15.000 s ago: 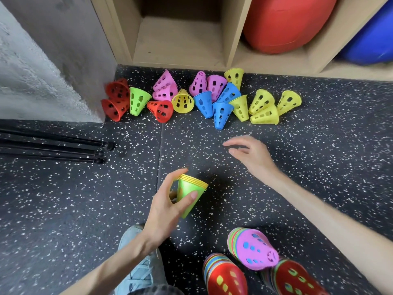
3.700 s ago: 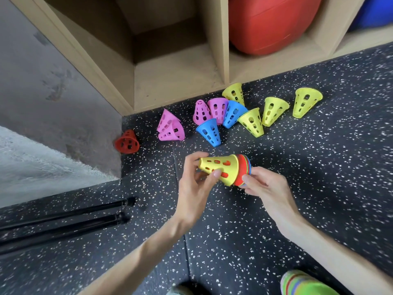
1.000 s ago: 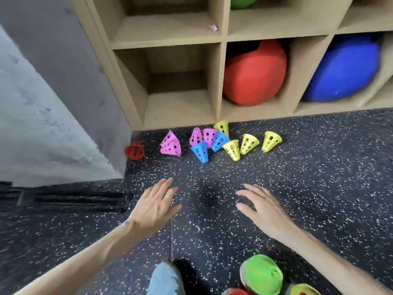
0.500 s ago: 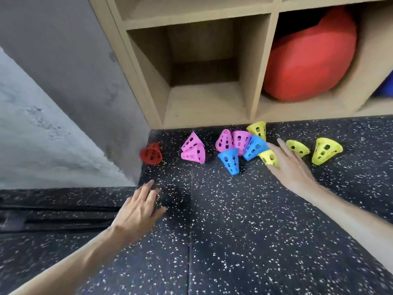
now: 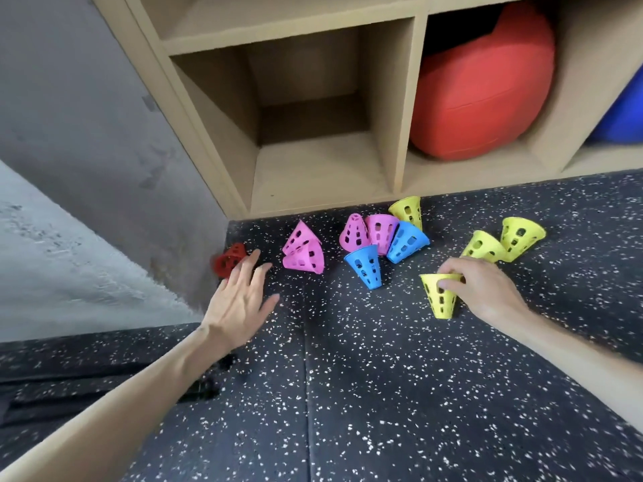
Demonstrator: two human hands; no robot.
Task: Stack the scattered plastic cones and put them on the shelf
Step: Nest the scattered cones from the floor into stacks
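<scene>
- Cones of perforated plastic lie scattered on the speckled black rubber floor [image 5: 382,394], in a loose row just in front of the wooden cubby shelf [image 5: 313,168], at about twelve o'clock from the person.
- Right hand [image 5: 483,290] grips one yellow perforated cone [image 5: 440,299] at its wide rim, fingers curled over the edge; the cone's long axis runs toward six o'clock, narrow end nearest the person.
- Left hand [image 5: 240,297] is spread flat with straight fingers and holds nothing; its fingertips reach the small red perforated cone [image 5: 228,260] by the grey wall [image 5: 87,168], at about eleven o'clock. Whether they touch it I cannot tell, as that cone is blurred.
- Between the hands lie two nested pink cones [image 5: 302,253], then a cluster of two more pink cones [image 5: 368,231], two blue cones [image 5: 386,255] and a yellow cone at the back [image 5: 407,210].
- Two more yellow cones [image 5: 504,241] lie on their sides touching each other just beyond the right hand, at one o'clock, wide mouths facing up and right.
- Those two are much nearer the right hand than the left, so the held cone would likely go to them next, mouth to tip along their tilted axis.
- Red cushion [image 5: 480,85] fills the neighbouring cubby; the cubby straight ahead holds nothing.
</scene>
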